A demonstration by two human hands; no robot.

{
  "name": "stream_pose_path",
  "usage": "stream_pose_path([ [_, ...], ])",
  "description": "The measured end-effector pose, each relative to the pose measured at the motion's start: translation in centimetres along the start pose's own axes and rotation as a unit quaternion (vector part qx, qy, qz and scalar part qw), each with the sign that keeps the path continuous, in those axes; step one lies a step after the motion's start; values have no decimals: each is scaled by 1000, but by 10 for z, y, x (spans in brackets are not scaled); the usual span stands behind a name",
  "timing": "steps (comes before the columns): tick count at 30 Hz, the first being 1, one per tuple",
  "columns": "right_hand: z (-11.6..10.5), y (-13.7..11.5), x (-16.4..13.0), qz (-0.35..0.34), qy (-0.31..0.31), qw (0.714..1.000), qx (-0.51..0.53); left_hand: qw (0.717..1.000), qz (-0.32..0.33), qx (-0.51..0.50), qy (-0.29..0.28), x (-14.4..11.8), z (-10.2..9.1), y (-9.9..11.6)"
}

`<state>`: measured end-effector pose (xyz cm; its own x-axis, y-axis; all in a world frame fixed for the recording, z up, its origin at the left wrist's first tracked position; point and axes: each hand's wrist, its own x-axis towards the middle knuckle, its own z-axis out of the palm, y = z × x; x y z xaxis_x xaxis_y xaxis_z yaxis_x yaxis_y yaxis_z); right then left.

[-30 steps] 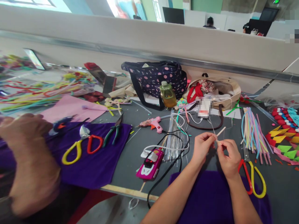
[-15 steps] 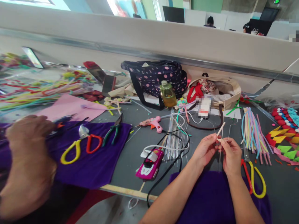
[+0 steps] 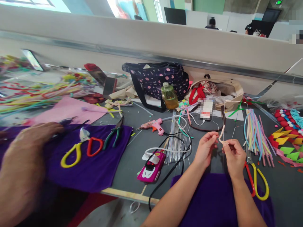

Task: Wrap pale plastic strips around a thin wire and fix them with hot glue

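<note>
A pale pink pipe cleaner (image 3: 223,130), bent near its lower end, stands upright between my hands. My right hand (image 3: 234,156) pinches its lower end between thumb and finger. Just left of the bend, my left hand (image 3: 207,148) has its thumb and forefinger together; what lies in that pinch is too small to make out. Thin bent wires (image 3: 234,130) stick up around my fingers, and their lower parts are partly hidden. Beneath my forearms lies a purple cloth (image 3: 208,201). Scissors with red and yellow handles (image 3: 256,181) rest beside my right forearm.
Left of my arms are a magenta toy-car-shaped device (image 3: 152,167), a black cable, a pink glue gun (image 3: 155,125) and a wire bundle (image 3: 175,143). Pipe cleaners (image 3: 259,135) lie right. Bags and a bottle (image 3: 169,96) stand behind. A co-worker's blurred arm (image 3: 26,164) reaches in at far left.
My hands have moved slightly apart. The pipe cleaner, straight and slanted before, now stands more upright with a bend near the bottom. The co-worker's hand has shifted and turned flatter.
</note>
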<state>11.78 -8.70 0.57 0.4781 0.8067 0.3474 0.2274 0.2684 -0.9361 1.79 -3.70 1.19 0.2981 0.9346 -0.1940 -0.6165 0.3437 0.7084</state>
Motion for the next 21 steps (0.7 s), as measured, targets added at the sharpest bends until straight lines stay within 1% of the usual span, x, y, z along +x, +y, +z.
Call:
stream_pose_path([
  [2, -1, -1, 0, -27, -5, 999, -36, 994, 86, 63, 35, -1, 0, 3],
  [4, -2, -1, 0, -49, -17, 996, -68, 978, 152, 138, 35, -2, 0, 6],
  [6, -2, -1, 0, -68, -29, 993, -89, 960, 188, 208, 14, -2, -2, 7],
  [8, -1, -1, -1, -86, -37, 990, -101, 943, 205, 262, -4, -1, -4, 7],
  [10, -1, 0, -1, -101, -41, 988, -112, 934, 212, 287, -8, 0, -5, 5],
  [12, 0, 0, -2, -115, -41, 985, -125, 935, 215, 282, -2, 1, -5, 4],
  [15, 0, -1, -3, -141, -39, 979, -145, 957, 193, 217, 4, -1, -3, 3],
  [18, 1, -1, -5, -173, -34, 971, -163, 980, 140, 139, 8, -3, 1, 3],
  [21, 2, 0, -5, -206, -31, 960, -188, 990, 102, 95, 25, -5, 4, 4],
])
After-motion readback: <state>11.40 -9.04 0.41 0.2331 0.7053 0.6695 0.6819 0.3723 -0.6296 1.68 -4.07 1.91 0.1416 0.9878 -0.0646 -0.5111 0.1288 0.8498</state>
